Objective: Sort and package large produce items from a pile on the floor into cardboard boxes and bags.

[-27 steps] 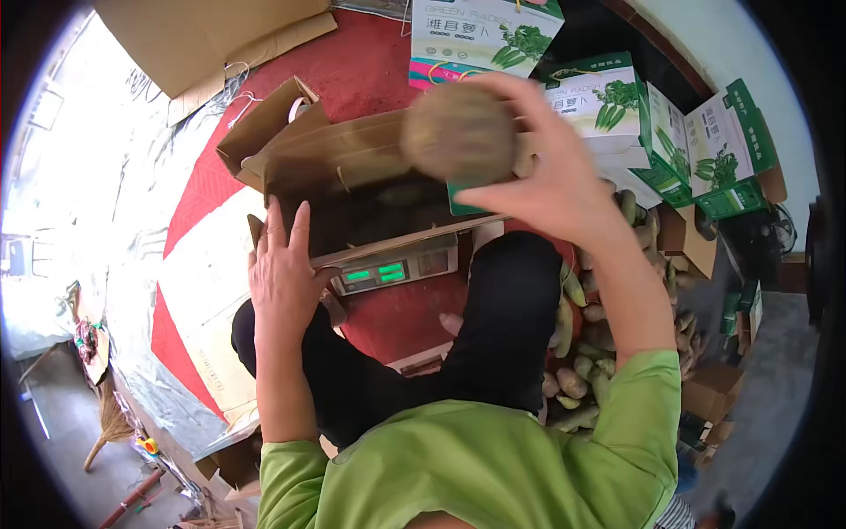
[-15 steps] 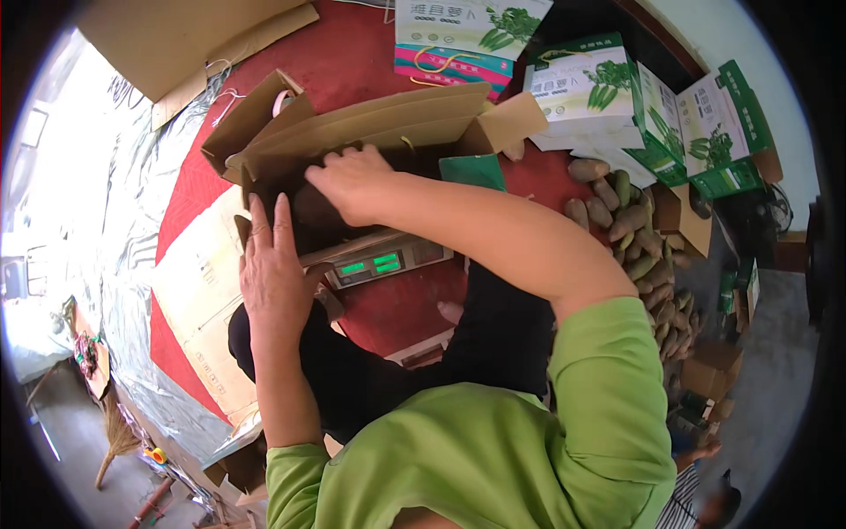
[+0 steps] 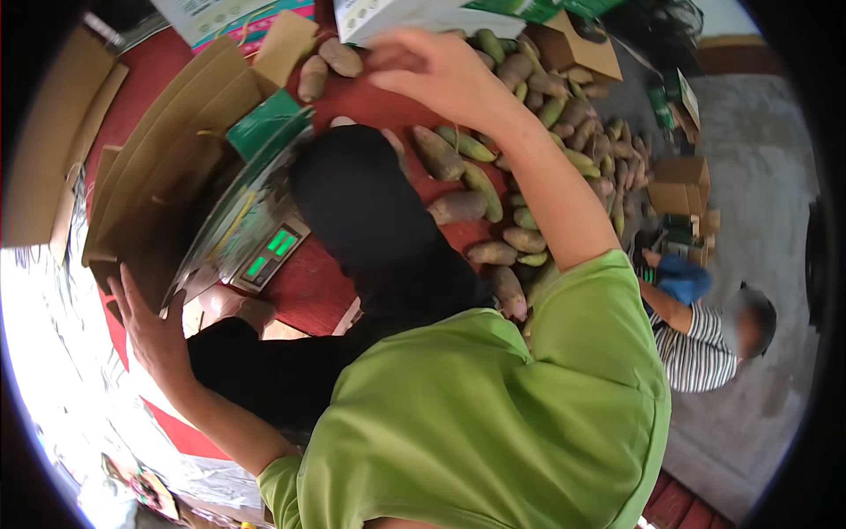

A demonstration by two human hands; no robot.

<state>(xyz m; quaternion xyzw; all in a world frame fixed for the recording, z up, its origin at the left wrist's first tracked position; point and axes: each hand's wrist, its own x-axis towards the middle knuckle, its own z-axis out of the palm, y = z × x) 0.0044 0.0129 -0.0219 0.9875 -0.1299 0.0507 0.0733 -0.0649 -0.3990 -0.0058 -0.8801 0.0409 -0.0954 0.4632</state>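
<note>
Right arm withdrawn from the carton. Half a second earlier the right hand [image 3: 445, 75] was inside the open carton [image 3: 145, 189]; it is now out, well to the right of it, above the far part of the red floor covering [image 3: 304, 286]. The view has also turned, so that the carton lies farther left and runs obliquely from near to far, while a co-worker in a striped shirt [image 3: 696, 357] shows more fully at the right.

Grip, right: the fingers are bent and the thumb stands apart from them, with a visible gap between; nothing is seen held. The fingertips lie just beside the right-hand member of two brown roots [image 3: 341, 58]; contact cannot be told. Grip, left: the left hand [image 3: 160, 344] remains at the near end of the carton, its fingers extended and its thumb spread away from them; whether it presses on the cardboard wall cannot be told.

The two brown roots rest on the red covering, between the carton's far end and the right hand. A scale with a lit green display [image 3: 269, 256] stands at the carton's right side. A heap of brown and green roots [image 3: 577, 132] extends farther right, beyond the black-clad knee [image 3: 344, 176].
</note>
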